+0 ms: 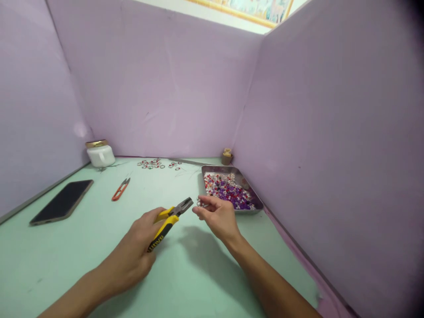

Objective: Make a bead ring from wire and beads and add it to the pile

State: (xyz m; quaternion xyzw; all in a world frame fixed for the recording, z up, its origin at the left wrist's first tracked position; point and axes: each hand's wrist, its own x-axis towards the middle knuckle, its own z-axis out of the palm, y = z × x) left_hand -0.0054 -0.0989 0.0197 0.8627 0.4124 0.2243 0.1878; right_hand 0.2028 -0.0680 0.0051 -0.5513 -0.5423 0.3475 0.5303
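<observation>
My left hand (139,247) is closed round the yellow-and-black handles of a pair of pliers (170,217), whose dark jaws point right toward my other hand. My right hand (217,216) pinches a small beaded ring (199,202) between thumb and fingertips, just in front of the plier jaws. Both hands hover over the pale green table (99,247). Right behind my right hand lies a metal tray (256,198) filled with red, purple and white beads.
Several finished bead rings (152,164) lie near the back wall. Orange thread snips (120,189) lie left of centre, a dark phone (62,202) at the left edge, a white jar (100,153) with a gold lid in the back left corner, a small cork-like object (227,156) by the tray. Purple walls enclose three sides.
</observation>
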